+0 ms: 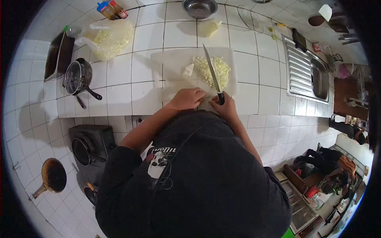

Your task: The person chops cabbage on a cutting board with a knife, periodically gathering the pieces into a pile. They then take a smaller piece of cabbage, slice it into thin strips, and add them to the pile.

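Note:
My right hand (224, 106) is closed around the black handle of a kitchen knife (212, 68). Its long blade points away from me, over a pile of finely chopped pale green cabbage (219, 71). Beneath lies a white cutting board (172, 59). A pale uncut cabbage chunk (188, 70) sits left of the pile. My left hand (185, 98) is at the board's near edge, left of the knife handle, fingers curled together; whatever they may hold is hidden.
A larger cabbage piece (209, 28) and a metal bowl (200, 8) are behind the board. To the left are a plastic bag of chopped cabbage (113, 39) and a pan (78, 75). A sink (320, 77) is at right. Other people (337, 162) are at lower right.

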Demonstrator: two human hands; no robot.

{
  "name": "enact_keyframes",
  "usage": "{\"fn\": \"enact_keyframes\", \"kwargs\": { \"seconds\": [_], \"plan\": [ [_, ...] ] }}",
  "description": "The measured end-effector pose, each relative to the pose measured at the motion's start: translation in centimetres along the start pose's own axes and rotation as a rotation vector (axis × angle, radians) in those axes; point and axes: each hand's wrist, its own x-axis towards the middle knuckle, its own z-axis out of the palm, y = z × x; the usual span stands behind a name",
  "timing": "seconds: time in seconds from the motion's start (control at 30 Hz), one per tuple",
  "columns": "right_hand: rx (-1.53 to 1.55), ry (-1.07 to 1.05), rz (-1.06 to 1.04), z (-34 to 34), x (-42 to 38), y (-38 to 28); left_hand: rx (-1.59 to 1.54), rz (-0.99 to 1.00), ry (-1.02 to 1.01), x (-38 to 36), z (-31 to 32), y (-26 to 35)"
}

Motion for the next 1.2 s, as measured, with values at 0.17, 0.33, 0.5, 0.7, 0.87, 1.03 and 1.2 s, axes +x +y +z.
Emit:
{"fn": "enact_keyframes", "kwargs": {
  "seconds": [0.17, 0.33, 0.5, 0.7, 0.87, 1.03, 1.2],
  "plan": [
    [0.137, 0.152, 0.007, -0.8, 0.1, 4.0, 0.171, 0.109, -0.014, -0.6, 1.4, 0.2],
    [0.423, 0.288, 0.116, -4.6, 0.3, 5.3, 0.271, 0.15, 0.135, -1.5, 2.4, 1.0],
    [0.489, 0.381, 0.147, -9.1, 2.0, 6.7, 0.254, 0.133, 0.209, -1.7, 3.4, 2.2],
    [0.621, 0.354, 0.22, -11.7, 3.8, 8.3, 0.299, 0.068, 0.198, -1.9, 4.0, 2.9],
    [0.636, 0.295, 0.185, -11.7, 3.9, 9.6, 0.275, -0.04, 0.257, -1.3, 4.0, 4.3],
    [0.715, 0.25, 0.212, -11.8, 3.7, 10.1, 0.274, -0.212, 0.247, -1.0, 5.1, 5.3],
    [0.718, 0.233, 0.204, -12.0, 3.6, 10.3, 0.105, -0.454, 0.279, 0.4, 5.1, 6.4]
  ]
}}
